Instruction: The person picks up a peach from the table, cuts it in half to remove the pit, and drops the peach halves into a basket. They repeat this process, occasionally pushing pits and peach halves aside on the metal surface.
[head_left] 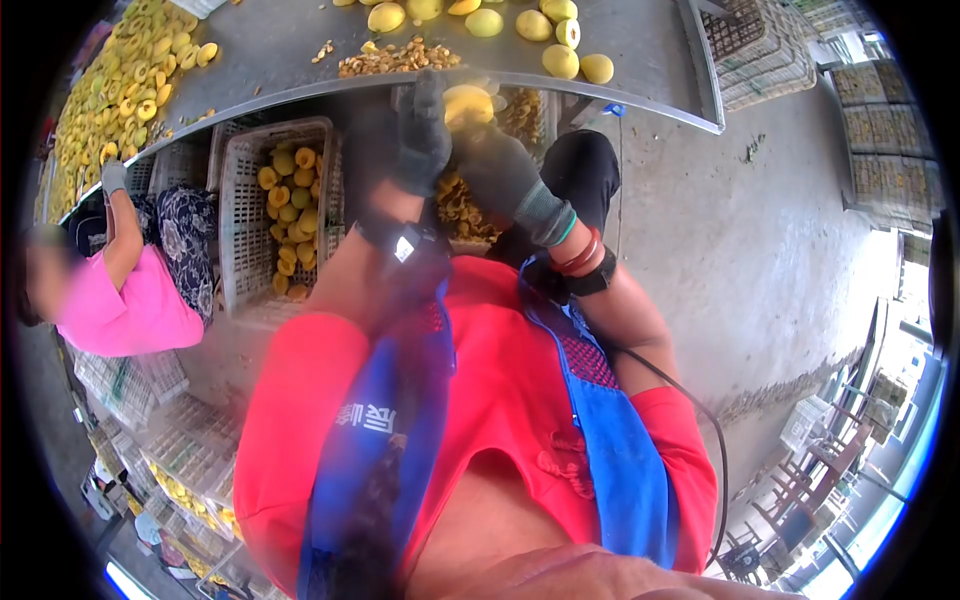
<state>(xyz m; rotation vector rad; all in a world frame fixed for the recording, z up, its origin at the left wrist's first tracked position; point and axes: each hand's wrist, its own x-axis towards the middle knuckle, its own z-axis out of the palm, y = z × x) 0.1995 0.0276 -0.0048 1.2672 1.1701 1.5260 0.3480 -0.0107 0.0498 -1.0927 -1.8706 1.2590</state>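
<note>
Both hands wear dark gloves and meet at the metal table's near edge. My right hand (500,175) is closed on a yellow peach (468,106), smeared by motion. Right beside it my left hand (425,135) is closed and upright, its fingertips near the peach; whatever it may hold is hidden. A heap of peach pits (400,58) lies on the table just beyond the hands. Below the hands, yellow pieces of fruit (465,210) show in a container, partly covered by my forearms.
Several whole peaches (560,61) sit on the metal table (300,75); a big fruit pile (130,85) covers its left end. A crate (232,220) of peach halves stands on the floor at left. Near it a co-worker in pink (140,300) works. Stacked crates (755,50) stand at right.
</note>
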